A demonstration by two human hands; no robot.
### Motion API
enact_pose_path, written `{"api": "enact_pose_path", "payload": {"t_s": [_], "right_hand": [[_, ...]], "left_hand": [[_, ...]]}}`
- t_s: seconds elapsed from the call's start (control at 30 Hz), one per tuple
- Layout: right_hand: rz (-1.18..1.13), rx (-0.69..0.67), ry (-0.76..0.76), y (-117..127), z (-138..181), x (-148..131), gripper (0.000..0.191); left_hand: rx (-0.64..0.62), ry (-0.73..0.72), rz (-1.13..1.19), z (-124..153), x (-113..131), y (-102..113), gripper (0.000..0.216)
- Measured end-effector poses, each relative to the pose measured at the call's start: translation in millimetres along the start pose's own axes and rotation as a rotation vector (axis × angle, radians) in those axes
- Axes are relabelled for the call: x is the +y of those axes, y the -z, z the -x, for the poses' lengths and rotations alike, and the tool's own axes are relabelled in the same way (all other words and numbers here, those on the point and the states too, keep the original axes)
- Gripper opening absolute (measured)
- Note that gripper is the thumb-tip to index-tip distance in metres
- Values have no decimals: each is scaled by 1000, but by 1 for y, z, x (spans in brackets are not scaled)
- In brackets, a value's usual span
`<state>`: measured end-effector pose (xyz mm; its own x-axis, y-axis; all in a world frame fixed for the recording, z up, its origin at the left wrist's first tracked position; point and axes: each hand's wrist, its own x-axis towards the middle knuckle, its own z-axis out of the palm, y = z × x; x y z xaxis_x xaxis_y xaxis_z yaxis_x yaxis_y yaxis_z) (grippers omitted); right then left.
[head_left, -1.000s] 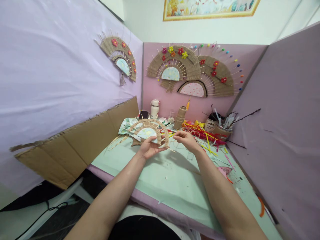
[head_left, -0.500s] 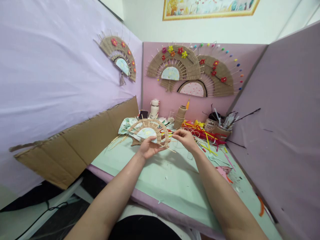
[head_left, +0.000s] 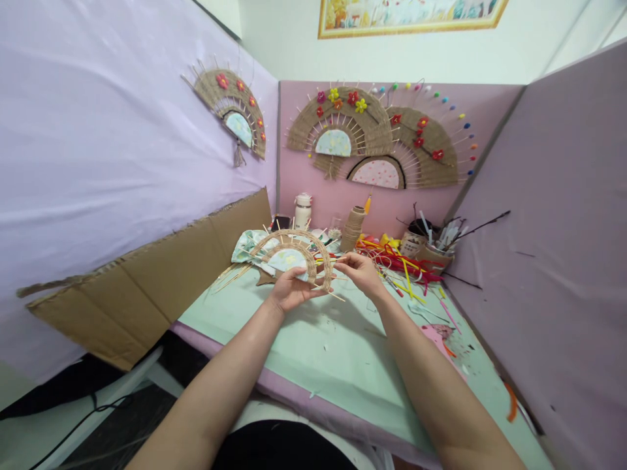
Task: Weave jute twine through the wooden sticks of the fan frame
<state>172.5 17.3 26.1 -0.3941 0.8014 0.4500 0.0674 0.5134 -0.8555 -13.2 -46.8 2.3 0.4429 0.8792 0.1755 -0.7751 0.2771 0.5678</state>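
Above the table, my left hand (head_left: 292, 291) grips the lower edge of a half-round woven fan (head_left: 325, 251), thumb on its pale patterned centre. Thin wooden sticks fan out from that centre, with bands of brown twine woven across them. My right hand (head_left: 361, 272) is pinched close to the fan's right side, by the stick ends. Whatever lies between those fingertips is too fine to make out; it may be twine or a stick. A cone of brown twine (head_left: 353, 230) stands behind the hands.
Red and yellow pipe cleaners (head_left: 404, 264) lie heaped at the right rear, beside pots of twigs and white sticks (head_left: 437, 251). A white bottle (head_left: 303, 212) stands at the back. Cardboard (head_left: 147, 281) leans along the left side. Finished fans (head_left: 377, 124) hang on the pink panel.
My right hand has shifted very slightly left, closer to the fan's edge. The left hand keeps its hold, and the fan has barely moved.
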Motion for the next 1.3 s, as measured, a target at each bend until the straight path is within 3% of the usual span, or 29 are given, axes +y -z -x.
{"api": "enact_pose_path", "payload": {"t_s": [0.47, 0.8, 1.1, 1.3], "right_hand": [[45, 14, 34, 5, -2, 6, 29], [339, 114, 313, 29, -6, -3, 21], [211, 93, 116, 18, -4, 12, 24], [141, 20, 39, 4, -2, 18, 25]], "left_hand": [[42, -6, 3, 0, 1, 1, 46], [182, -21, -5, -4, -1, 1, 44], [98, 85, -85, -2, -3, -1, 40], [140, -29, -59, -5, -4, 3, 46]]}}
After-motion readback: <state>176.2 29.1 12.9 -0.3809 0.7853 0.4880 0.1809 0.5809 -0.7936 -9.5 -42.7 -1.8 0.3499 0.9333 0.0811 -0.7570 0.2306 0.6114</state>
